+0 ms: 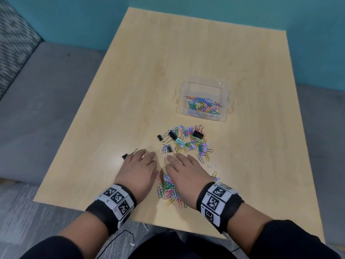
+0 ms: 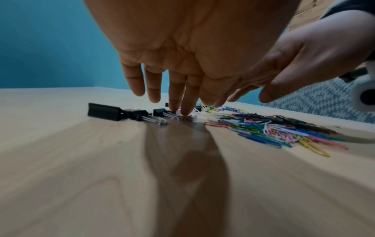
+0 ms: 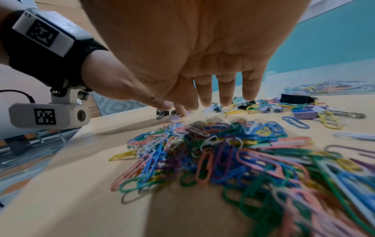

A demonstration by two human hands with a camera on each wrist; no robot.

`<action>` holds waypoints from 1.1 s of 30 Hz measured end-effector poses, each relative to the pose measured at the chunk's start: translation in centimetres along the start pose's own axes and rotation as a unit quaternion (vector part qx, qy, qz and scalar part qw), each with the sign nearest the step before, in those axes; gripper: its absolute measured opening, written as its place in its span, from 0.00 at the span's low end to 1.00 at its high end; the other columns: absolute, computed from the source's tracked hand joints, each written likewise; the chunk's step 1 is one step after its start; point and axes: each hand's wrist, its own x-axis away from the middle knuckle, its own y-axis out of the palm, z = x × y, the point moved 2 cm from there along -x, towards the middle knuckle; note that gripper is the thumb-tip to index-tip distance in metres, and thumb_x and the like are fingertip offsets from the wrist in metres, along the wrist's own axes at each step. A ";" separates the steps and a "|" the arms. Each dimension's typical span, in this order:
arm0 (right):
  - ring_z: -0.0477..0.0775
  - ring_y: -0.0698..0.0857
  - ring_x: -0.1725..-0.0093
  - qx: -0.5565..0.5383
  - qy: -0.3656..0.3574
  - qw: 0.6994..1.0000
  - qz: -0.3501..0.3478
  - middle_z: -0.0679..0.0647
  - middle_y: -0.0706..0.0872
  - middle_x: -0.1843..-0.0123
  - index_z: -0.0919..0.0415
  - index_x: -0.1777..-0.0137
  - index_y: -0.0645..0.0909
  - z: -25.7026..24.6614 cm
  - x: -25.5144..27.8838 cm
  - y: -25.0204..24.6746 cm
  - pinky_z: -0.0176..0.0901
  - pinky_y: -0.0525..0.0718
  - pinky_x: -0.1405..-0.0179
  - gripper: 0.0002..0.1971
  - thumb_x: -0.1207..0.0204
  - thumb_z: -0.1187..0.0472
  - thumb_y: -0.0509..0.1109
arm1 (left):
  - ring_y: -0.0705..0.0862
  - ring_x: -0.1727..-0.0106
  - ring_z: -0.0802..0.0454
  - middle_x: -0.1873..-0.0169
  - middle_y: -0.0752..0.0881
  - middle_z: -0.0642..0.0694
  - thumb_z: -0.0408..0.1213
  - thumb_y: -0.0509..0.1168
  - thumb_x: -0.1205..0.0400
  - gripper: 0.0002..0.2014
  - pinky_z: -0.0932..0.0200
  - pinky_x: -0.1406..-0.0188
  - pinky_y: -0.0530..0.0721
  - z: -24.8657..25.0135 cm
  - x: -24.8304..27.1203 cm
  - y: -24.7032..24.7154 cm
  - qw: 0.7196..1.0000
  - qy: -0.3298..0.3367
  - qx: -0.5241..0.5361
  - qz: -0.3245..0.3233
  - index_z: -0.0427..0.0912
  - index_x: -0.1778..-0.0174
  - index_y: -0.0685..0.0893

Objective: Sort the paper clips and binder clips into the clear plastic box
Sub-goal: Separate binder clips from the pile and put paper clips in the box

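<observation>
A clear plastic box on the table holds coloured paper clips in its nearer part. In front of it lies a mixed heap of paper clips and binder clips. A second heap, paper clips only, lies between my wrists. My left hand is flat with straight fingers, and one fingertip touches a small lilac binder clip. My right hand hovers palm down over the paper clips, fingers straight, holding nothing. A black binder clip lies just left of my left hand.
The light wooden table has bare room behind and left of the box. A grey bench seat runs along its left side under a teal wall. A single white paper clip lies to the right of my right hand.
</observation>
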 end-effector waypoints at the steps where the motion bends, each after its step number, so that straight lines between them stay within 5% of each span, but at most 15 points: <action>1: 0.67 0.55 0.20 0.003 -0.004 1.000 0.001 0.61 0.58 0.17 0.63 0.25 0.64 -0.1 -0.4 -0.2 0.66 0.55 0.22 0.30 0.28 0.64 0.64 | 0.81 0.39 0.38 0.41 0.86 0.47 0.47 0.51 0.21 0.20 0.46 0.48 0.81 -0.2 0.0 0.0 1.000 -0.006 0.002 0.003 0.44 0.52 0.88; 4: 0.68 0.54 0.20 0.006 -0.007 1.000 -0.005 0.62 0.58 0.18 0.63 0.26 0.65 -0.5 -1.2 -0.3 0.67 0.56 0.23 0.27 0.26 0.64 0.60 | 0.81 0.41 0.39 0.42 0.85 0.47 0.45 0.52 0.22 0.19 0.46 0.50 0.81 -0.1 -0.4 -0.4 1.000 -0.015 0.015 0.018 0.42 0.48 0.86; 11: 0.68 0.72 0.34 0.010 -0.016 1.000 -0.020 0.62 0.75 0.31 0.62 0.37 0.75 -0.5 -0.5 0.6 0.63 0.75 0.40 0.24 0.36 0.61 0.69 | 0.77 0.50 0.39 0.50 0.82 0.44 0.41 0.68 0.31 0.25 0.46 0.56 0.78 0.4 -3.0 -1.2 1.000 -0.023 0.010 -0.016 0.48 0.36 0.80; 18: 0.65 0.68 0.35 0.031 0.009 0.999 -0.017 0.62 0.63 0.21 0.61 0.29 0.68 -0.5 -1.3 -0.3 0.59 0.70 0.43 0.28 0.31 0.61 0.67 | 0.78 0.52 0.39 0.50 0.82 0.44 0.40 0.68 0.28 0.22 0.46 0.59 0.80 -0.4 -3.0 -0.7 0.999 -0.041 0.029 0.009 0.50 0.37 0.82; 23: 0.63 0.71 0.42 0.044 0.000 0.998 -0.043 0.60 0.72 0.28 0.60 0.33 0.70 -0.5 -0.8 0.2 0.58 0.72 0.50 0.29 0.37 0.60 0.71 | 0.79 0.54 0.37 0.51 0.83 0.42 0.33 0.74 0.35 0.23 0.46 0.62 0.80 -1.0 -2.0 -0.5 0.996 -0.061 0.053 0.041 0.47 0.42 0.85; 29: 0.66 0.66 0.32 0.042 0.029 0.998 -0.024 0.61 0.57 0.18 0.61 0.29 0.66 0.1 -1.6 -1.2 0.60 0.68 0.41 0.28 0.31 0.62 0.66 | 0.77 0.48 0.37 0.45 0.81 0.42 0.38 0.75 0.35 0.28 0.44 0.56 0.80 -1.1 -2.4 -0.4 0.998 -0.050 0.035 0.009 0.51 0.37 0.82; 33: 0.67 0.67 0.33 0.053 0.039 0.997 -0.036 0.61 0.59 0.18 0.60 0.31 0.69 0.5 -1.9 -0.9 0.61 0.68 0.41 0.27 0.32 0.60 0.67 | 0.76 0.49 0.37 0.47 0.81 0.43 0.41 0.74 0.34 0.23 0.45 0.57 0.78 -1.4 -2.3 -0.4 0.997 -0.070 0.009 -0.016 0.49 0.42 0.84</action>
